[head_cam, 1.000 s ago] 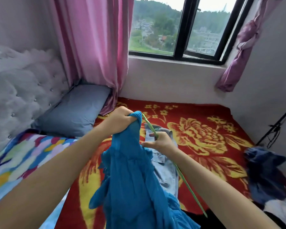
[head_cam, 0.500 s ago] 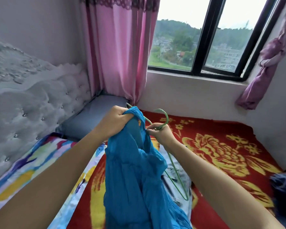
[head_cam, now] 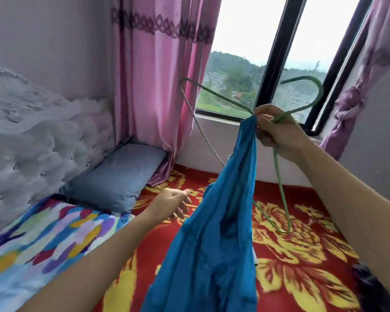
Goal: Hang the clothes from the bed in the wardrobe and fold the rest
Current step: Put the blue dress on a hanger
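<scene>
Head view over the bed. The right hand [head_cam: 277, 129] is raised in front of the window [head_cam: 269, 70], its fingers curled round the neck of a green wire hanger [head_cam: 281, 188] and pinching the top edge of the blue garment [head_cam: 212, 244] against it. The hanger's hook curves up and to the right of the fist. One shoulder reaches left toward the pink curtain [head_cam: 158, 86], and the other runs down below the wrist, its corner hanging over the blanket. The garment hangs from the fist in a long fold, its lower part passing out of the bottom edge of the view. The left hand [head_cam: 171, 204] is lower and just left of the garment, apart from it, fingers loosely spread and holding nothing. Beneath lies the red blanket [head_cam: 302, 255] with yellow flowers, bare between the garment and the wall under the window. A grey pillow [head_cam: 119, 176] sits in the corner against the tufted headboard [head_cam: 43, 143], with a multicoloured sheet [head_cam: 43, 239] at the near left. Dark clothes [head_cam: 374, 289] lie at the right edge of the bed, partly cut off.
</scene>
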Demonstrator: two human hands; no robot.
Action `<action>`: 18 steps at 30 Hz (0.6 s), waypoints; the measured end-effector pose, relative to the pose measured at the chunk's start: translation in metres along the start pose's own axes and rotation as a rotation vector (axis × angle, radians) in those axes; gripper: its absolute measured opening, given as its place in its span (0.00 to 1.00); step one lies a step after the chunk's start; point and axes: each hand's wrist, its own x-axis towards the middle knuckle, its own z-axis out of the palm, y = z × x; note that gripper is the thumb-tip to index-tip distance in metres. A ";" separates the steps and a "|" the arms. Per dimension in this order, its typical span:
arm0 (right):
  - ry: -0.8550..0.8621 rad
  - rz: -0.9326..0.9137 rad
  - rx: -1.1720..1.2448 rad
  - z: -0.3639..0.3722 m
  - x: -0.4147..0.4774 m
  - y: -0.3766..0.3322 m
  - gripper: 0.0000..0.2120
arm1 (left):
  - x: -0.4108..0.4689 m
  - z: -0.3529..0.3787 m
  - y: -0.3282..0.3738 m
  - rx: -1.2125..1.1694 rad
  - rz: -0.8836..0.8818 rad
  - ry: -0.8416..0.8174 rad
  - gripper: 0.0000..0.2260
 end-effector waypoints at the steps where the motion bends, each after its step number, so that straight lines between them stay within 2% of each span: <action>1: -0.003 0.007 0.024 -0.008 -0.002 -0.009 0.19 | 0.012 0.006 -0.005 0.011 -0.011 0.047 0.15; 3: -0.017 0.003 0.049 -0.021 -0.004 -0.021 0.20 | 0.028 0.022 -0.011 0.045 -0.069 0.017 0.13; 6: -0.035 -0.018 0.050 -0.037 -0.008 -0.039 0.05 | 0.043 0.056 -0.005 0.002 -0.161 -0.274 0.17; 7: -0.036 -0.015 0.056 -0.041 -0.009 -0.043 0.04 | 0.045 0.066 -0.002 -0.095 -0.199 -0.384 0.19; 9: -0.004 -0.015 0.050 -0.052 -0.011 -0.050 0.11 | 0.048 0.087 0.007 -0.334 -0.274 -0.579 0.17; 11: 0.034 -0.007 0.051 -0.059 -0.015 -0.053 0.17 | 0.046 0.100 0.018 -0.441 -0.281 -0.686 0.09; 13: 0.096 -0.008 0.048 -0.070 -0.020 -0.055 0.15 | 0.047 0.112 0.032 -0.395 -0.214 -0.673 0.07; 15: 0.159 -0.013 0.035 -0.083 -0.023 -0.057 0.06 | 0.051 0.114 0.044 -0.360 -0.130 -0.551 0.05; 16: 0.198 -0.016 0.036 -0.090 -0.025 -0.059 0.04 | 0.053 0.109 0.048 -0.395 -0.092 -0.469 0.04; 18: 0.281 -0.004 0.016 -0.109 -0.029 -0.061 0.13 | 0.062 0.086 0.059 -0.500 -0.039 -0.296 0.03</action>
